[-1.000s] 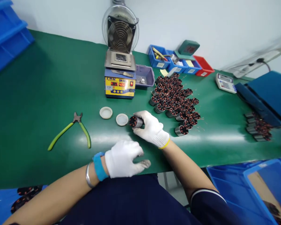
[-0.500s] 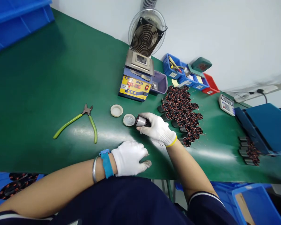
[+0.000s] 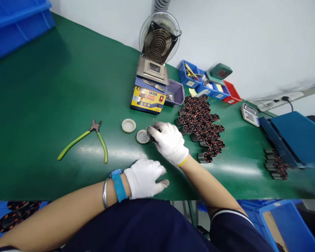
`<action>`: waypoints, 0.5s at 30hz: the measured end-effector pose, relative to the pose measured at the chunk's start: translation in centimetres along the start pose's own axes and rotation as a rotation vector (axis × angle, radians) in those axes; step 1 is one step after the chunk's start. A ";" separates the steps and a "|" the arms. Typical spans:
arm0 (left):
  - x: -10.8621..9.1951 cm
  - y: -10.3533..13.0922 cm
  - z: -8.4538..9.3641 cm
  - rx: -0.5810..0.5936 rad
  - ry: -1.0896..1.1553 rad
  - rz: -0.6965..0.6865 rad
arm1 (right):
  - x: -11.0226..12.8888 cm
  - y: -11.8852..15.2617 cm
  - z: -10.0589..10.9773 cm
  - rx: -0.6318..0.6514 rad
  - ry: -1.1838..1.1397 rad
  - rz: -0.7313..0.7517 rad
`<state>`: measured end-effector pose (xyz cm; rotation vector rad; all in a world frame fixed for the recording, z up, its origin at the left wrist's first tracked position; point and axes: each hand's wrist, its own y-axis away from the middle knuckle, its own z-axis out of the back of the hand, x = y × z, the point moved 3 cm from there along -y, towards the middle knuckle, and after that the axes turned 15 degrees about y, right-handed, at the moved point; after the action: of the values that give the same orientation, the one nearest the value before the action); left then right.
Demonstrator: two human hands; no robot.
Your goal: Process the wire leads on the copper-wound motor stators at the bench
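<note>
My right hand (image 3: 168, 140), in a white glove with a yellow cuff edge, is closed around a motor stator (image 3: 153, 139). Most of that stator is hidden under the fingers; a dark bit shows beside the small round dish (image 3: 143, 137). A thin wire lies over this dish. Just to its left sits a second pale dish (image 3: 128, 125). My left hand (image 3: 144, 178), also white-gloved, rests near the table's front edge, thumb and fingers apart, holding nothing. Right of my right hand stand several stators (image 3: 199, 122) with copper windings, grouped in rows.
Green-handled cutters (image 3: 94, 127) lie spread on the green table (image 3: 42, 105). Behind the dishes stands a solder pot (image 3: 148, 99) with a fan (image 3: 159, 45) above it. Small bins (image 3: 190, 82) line the wall. A calculator (image 3: 250, 114) and a blue machine (image 3: 299, 136) are at the right.
My right hand has turned over the stator and moved slightly left, covering most of it. The left hand stays in place. The whole view has shifted a little.
</note>
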<state>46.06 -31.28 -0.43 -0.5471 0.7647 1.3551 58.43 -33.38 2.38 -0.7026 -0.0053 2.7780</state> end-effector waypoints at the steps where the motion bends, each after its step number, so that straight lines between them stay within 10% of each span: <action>1: 0.0 0.0 0.0 -0.005 0.002 -0.002 | 0.3 0.0 -0.1 0.003 0.030 0.009; 8: -0.2 0.5 0.5 -0.166 0.007 -0.145 | -2.4 -0.9 1.0 -0.221 0.068 -0.018; 15: -0.2 0.9 1.4 -0.444 -0.026 -0.340 | -11.8 -13.1 3.8 -0.173 -0.007 -0.300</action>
<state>45.42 -30.23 0.73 -0.9617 0.3233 1.2090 70.02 -23.63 12.15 -0.6714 -0.3291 2.5113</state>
